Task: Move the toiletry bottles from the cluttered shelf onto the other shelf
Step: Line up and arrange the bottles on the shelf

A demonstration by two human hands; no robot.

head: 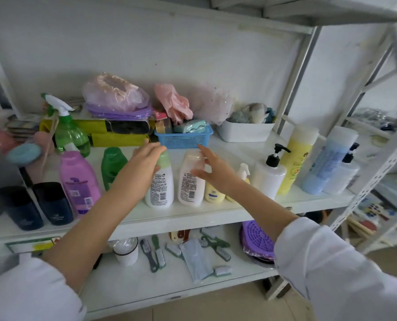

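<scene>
Two white bottles stand side by side at the front of the middle shelf [216, 212]. The green-capped bottle [160, 188] has my left hand [146, 158] wrapped around its cap and neck. The pink-capped bottle [191, 181] has my right hand [210, 166] at its right side with fingers spread, touching or nearly touching it. A purple bottle [79, 181] and a green bottle [112, 165] stand to the left. To the right are a small yellow bottle [213, 193], a white pump bottle [268, 174], a tall yellow bottle [296, 158] and a blue bottle [325, 161].
A green spray bottle [68, 130], a blue basket [183, 139] and a white tub [245, 133] sit behind the bottles. Two dark cups [37, 205] stand at the front left. The lower shelf [146, 283] holds brushes, a white cup and a purple lid. Another rack [383, 172] stands at the right.
</scene>
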